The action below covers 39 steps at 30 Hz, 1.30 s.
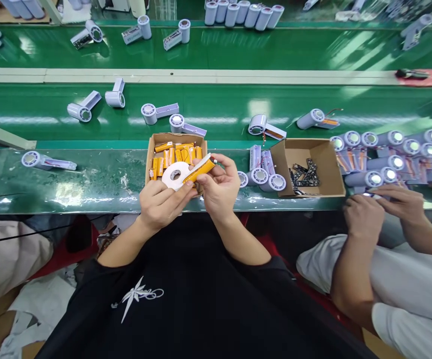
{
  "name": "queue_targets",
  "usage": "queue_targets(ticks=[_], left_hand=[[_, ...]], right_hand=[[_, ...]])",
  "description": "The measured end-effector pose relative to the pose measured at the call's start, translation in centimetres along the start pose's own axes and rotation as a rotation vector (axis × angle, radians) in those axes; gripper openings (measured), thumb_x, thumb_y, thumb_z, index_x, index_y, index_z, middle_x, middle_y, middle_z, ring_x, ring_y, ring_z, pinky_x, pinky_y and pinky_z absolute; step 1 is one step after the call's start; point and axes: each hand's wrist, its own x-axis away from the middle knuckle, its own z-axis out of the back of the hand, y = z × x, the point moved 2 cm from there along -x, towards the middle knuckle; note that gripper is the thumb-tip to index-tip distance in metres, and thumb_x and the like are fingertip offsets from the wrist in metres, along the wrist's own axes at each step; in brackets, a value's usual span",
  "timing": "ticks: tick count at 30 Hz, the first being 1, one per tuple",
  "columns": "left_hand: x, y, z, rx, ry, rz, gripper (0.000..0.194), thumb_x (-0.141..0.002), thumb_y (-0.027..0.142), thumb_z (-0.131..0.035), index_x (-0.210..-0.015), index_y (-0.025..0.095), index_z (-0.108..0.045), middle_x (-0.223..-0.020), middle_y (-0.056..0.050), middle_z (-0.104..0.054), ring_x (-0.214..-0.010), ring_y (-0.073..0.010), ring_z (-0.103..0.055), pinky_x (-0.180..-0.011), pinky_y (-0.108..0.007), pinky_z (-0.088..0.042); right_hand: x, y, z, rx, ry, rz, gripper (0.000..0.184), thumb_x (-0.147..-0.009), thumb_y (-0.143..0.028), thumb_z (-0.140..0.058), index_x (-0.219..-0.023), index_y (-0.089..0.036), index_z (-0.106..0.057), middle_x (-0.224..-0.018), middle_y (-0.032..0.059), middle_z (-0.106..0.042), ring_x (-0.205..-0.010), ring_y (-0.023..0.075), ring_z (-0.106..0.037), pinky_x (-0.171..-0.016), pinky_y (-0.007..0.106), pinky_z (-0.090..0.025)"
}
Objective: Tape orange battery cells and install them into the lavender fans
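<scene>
Battery [200, 171], orange, one, raised aslant above the near edge of the bench [100, 174], between both hands; white strip [203, 160] along its upper side. Right hand [221, 187]: closed on the battery, thumb on its near face, fingers around the upper end. Left hand [165, 204]: fingers bent, thumb and forefinger pinched on the lower end, close to the right hand; whether it also bears on the tape roll cannot be told. Tape roll [166, 175], white, broad ring with small core, just beside the battery's lower end, overlapping the view of the box behind. Cardboard box [178, 136], open, on the bench before the hands, stocked with orange batteries [158, 167], partly hidden by the roll and hands. Fans [260, 175], pale lilac, small group, right of that box and just beside a second box [328, 174], open, holding black parts [308, 174]. Single fan [31, 159], lying on the bench well to the left. Further fans, scattered on the green belt [216, 114] beyond; a dense cluster [391, 137] at right. Co-worker's hands [365, 214], near that cluster, together at a small piece, mostly hidden
</scene>
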Motion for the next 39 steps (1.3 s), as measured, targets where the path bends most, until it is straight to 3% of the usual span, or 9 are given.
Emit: queue_targets(ticks=[7,12,20,24,29,31,33,36,39], left_hand=[[-0.9,0.0,-0.6,-0.109,0.004,0.091,0.007,-0.105,0.024,-0.075,-0.104,0.021,-0.082,-0.066,0.000,-0.066,-0.064,-0.0179,-0.051,-0.064,-0.037,-0.034],[-1.1,0.3,0.0,0.151,-0.057,0.368,0.023,-0.114,0.034,-0.061,-0.098,0.022,-0.072,-0.072,0.001,-0.069,-0.065,-0.0158,-0.058,-0.065,-0.032,-0.044],[-0.1,1.0,-0.6,0.009,0.041,0.067,0.031,-0.115,0.037,-0.058,-0.090,0.024,-0.073,-0.069,0.000,-0.068,-0.062,-0.0161,-0.057,-0.065,-0.033,-0.044],[0.6,0.5,-1.5,0.096,0.067,-0.029,0.012,-0.108,0.024,-0.068,-0.099,0.027,-0.076,-0.066,0.003,-0.069,-0.059,-0.0147,-0.057,-0.063,-0.033,-0.040],[1.1,0.9,-1.5,0.338,0.070,0.051,0.023,-0.117,0.040,-0.052,-0.114,0.027,-0.070,-0.063,0.004,-0.064,-0.053,-0.0144,-0.054,-0.060,-0.033,-0.042],[1.4,1.4,-1.1,0.439,-0.008,0.178,0.033,-0.120,0.044,-0.041,-0.122,0.024,-0.068,-0.071,0.000,-0.067,-0.060,-0.0165,-0.060,-0.063,-0.033,-0.049],[2.1,2.0,-1.0,0.449,-0.227,0.248,0.032,-0.119,0.033,-0.040,-0.133,0.021,-0.066,-0.093,-0.007,-0.077,-0.081,-0.0195,-0.072,-0.075,-0.033,-0.058],[4.0,3.0,-1.5,0.477,-0.561,0.137,0.043,-0.114,0.012,-0.039,-0.151,0.020,-0.059,-0.120,-0.010,-0.082,-0.102,-0.0180,-0.080,-0.086,-0.030,-0.063],[5.6,3.4,-2.8,0.545,-0.723,-0.024,0.033,-0.117,0.017,-0.044,-0.140,0.020,-0.068,-0.108,-0.003,-0.085,-0.091,-0.0140,-0.080,-0.077,-0.025,-0.059]], right_hand=[[0.9,0.6,0.1,0.070,-0.051,-0.026,0.059,-0.077,-0.050,-0.101,-0.125,-0.031,-0.073,-0.127,0.0063,-0.085,-0.130,0.0289,-0.080,-0.112,0.046,-0.069],[0.7,1.1,0.3,0.026,-0.010,-0.046,0.064,-0.075,-0.049,-0.102,-0.129,-0.031,-0.072,-0.128,0.0070,-0.085,-0.135,0.0313,-0.077,-0.111,0.049,-0.069],[0.3,-0.1,0.1,-0.099,-0.065,-0.198,0.071,-0.074,-0.043,-0.104,-0.136,-0.033,-0.069,-0.130,0.0040,-0.086,-0.133,0.0295,-0.079,-0.110,0.048,-0.070],[0.9,0.2,-0.4,-0.150,-0.080,-0.298,0.064,-0.077,-0.049,-0.101,-0.132,-0.032,-0.071,-0.131,0.0044,-0.086,-0.130,0.0284,-0.081,-0.107,0.046,-0.072],[-0.3,0.5,0.6,-0.159,-0.029,-0.270,0.066,-0.074,-0.048,-0.103,-0.130,-0.032,-0.073,-0.129,0.0042,-0.086,-0.118,0.0250,-0.085,-0.100,0.040,-0.074],[-1.3,0.2,1.6,-0.145,0.006,-0.203,0.064,-0.074,-0.046,-0.102,-0.130,-0.032,-0.073,-0.128,0.0032,-0.087,-0.113,0.0228,-0.086,-0.094,0.036,-0.074],[-2.1,-0.3,2.9,-0.125,0.036,-0.138,0.061,-0.076,-0.044,-0.102,-0.129,-0.033,-0.073,-0.126,0.0023,-0.087,-0.110,0.0206,-0.086,-0.088,0.031,-0.074],[-3.2,-1.1,4.7,-0.114,0.073,-0.066,0.058,-0.077,-0.039,-0.101,-0.127,-0.033,-0.074,-0.122,0.0000,-0.087,-0.109,0.0175,-0.085,-0.085,0.025,-0.072],[-3.7,-1.7,6.0,-0.109,0.111,-0.031,0.057,-0.076,-0.035,-0.102,-0.126,-0.033,-0.075,-0.121,-0.0008,-0.087,-0.109,0.0174,-0.085,-0.083,0.023,-0.071]])
